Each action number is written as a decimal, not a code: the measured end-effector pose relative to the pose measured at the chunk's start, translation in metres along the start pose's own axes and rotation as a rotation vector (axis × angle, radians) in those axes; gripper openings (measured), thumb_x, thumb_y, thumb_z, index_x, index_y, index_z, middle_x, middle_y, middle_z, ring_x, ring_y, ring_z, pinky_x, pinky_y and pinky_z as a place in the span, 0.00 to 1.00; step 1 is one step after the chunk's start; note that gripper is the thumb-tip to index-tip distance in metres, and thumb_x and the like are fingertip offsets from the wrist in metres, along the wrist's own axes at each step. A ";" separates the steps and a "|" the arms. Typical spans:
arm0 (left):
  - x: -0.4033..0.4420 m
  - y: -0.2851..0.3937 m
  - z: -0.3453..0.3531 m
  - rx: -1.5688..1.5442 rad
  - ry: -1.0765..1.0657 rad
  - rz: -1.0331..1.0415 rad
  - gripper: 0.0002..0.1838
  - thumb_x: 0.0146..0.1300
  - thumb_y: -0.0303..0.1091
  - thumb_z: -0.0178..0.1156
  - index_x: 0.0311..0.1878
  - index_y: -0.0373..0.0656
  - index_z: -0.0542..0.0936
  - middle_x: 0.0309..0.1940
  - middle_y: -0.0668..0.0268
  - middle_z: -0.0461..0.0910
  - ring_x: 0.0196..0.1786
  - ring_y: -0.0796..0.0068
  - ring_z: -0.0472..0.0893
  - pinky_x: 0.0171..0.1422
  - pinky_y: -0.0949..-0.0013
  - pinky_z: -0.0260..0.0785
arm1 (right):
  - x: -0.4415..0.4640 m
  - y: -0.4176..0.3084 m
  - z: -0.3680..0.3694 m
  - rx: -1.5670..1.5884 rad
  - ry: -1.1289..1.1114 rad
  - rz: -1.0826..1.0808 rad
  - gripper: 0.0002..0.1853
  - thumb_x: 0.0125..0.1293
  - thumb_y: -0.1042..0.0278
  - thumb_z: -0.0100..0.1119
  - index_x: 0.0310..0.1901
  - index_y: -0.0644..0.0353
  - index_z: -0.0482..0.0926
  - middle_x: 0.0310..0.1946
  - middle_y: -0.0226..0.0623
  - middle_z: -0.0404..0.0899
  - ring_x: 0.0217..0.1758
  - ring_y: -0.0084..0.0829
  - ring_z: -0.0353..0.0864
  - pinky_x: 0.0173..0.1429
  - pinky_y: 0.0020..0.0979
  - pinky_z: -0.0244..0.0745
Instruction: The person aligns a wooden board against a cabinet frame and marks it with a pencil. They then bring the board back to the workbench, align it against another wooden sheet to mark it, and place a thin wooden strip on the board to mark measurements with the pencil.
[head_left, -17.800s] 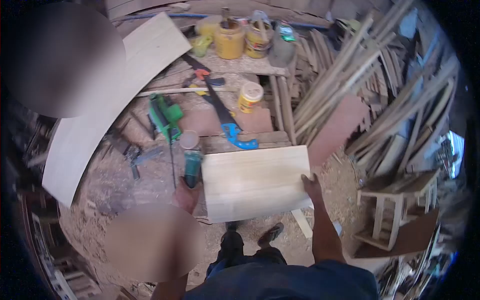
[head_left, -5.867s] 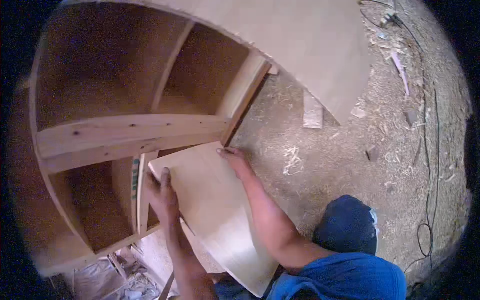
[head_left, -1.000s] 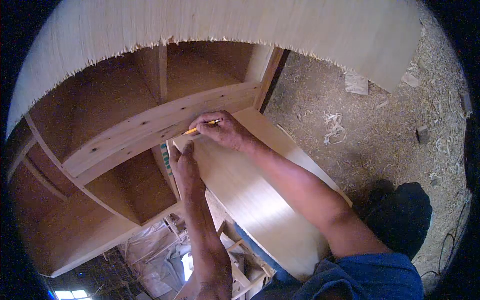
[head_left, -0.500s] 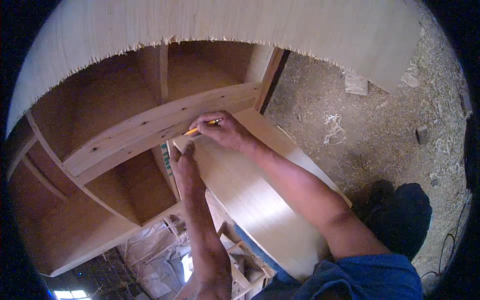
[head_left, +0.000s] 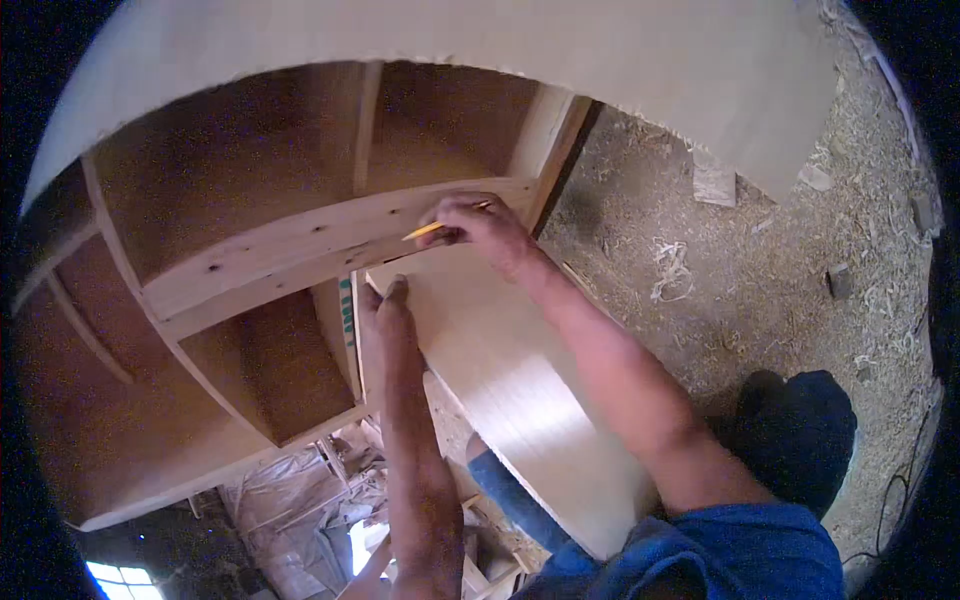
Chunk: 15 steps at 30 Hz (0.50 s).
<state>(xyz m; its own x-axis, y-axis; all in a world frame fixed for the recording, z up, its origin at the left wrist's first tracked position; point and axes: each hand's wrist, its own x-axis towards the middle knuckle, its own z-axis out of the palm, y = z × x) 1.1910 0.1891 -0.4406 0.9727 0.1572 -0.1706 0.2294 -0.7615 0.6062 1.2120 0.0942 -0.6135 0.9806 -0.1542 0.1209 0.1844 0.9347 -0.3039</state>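
A yellow pencil (head_left: 428, 229) sits in my right hand (head_left: 482, 228), its tip pointing left toward the curved wooden rail (head_left: 345, 225). That hand hovers over the far end of a long pale wooden board (head_left: 500, 350), which reaches back to my body. My left hand (head_left: 388, 312) grips the board's left edge near its far corner, thumb on top and fingers underneath, partly hidden. Beyond the board stands a wooden cabinet frame (head_left: 270, 425) with open compartments. Green lettering (head_left: 347, 312) marks a panel just left of my left hand.
A large pale sheet with a ragged curved edge (head_left: 480, 35) tops the cabinet. Wood shavings (head_left: 672, 268) and offcuts (head_left: 714, 180) litter the floor at right. My dark-clad leg (head_left: 800, 435) is beside the board. Wood scraps and plastic sheeting (head_left: 300, 500) lie below left.
My right hand with the pencil has moved up and right, lifting off the board's far corner. My left hand still holds the edge. The whole view has shifted slightly.
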 end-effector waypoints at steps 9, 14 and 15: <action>0.025 -0.051 -0.004 -0.124 0.013 0.299 0.17 0.73 0.27 0.58 0.60 0.29 0.72 0.53 0.49 0.81 0.52 0.62 0.81 0.61 0.60 0.73 | -0.014 -0.063 0.045 -0.245 0.055 -0.110 0.22 0.81 0.49 0.54 0.57 0.61 0.84 0.50 0.34 0.88 0.49 0.32 0.91 0.57 0.30 0.80; 0.001 -0.048 -0.013 0.330 0.103 0.397 0.25 0.72 0.39 0.60 0.64 0.33 0.68 0.49 0.37 0.83 0.53 0.41 0.84 0.60 0.48 0.75 | -0.019 -0.054 0.066 -0.698 0.093 -0.317 0.19 0.79 0.52 0.58 0.57 0.58 0.85 0.51 0.35 0.89 0.56 0.29 0.85 0.66 0.33 0.74; -0.006 -0.039 -0.017 0.355 0.058 0.347 0.27 0.72 0.40 0.61 0.67 0.35 0.66 0.50 0.36 0.82 0.54 0.37 0.84 0.61 0.46 0.74 | -0.022 -0.054 0.071 -0.765 0.116 -0.337 0.19 0.80 0.52 0.57 0.57 0.59 0.84 0.52 0.36 0.89 0.58 0.29 0.84 0.67 0.33 0.74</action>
<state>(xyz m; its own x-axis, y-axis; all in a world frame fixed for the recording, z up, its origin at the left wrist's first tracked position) 1.1765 0.2286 -0.4504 0.9922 -0.1165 0.0445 -0.1246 -0.9405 0.3161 1.1763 0.0701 -0.5330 0.8579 -0.4570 0.2348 0.4216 0.3650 -0.8301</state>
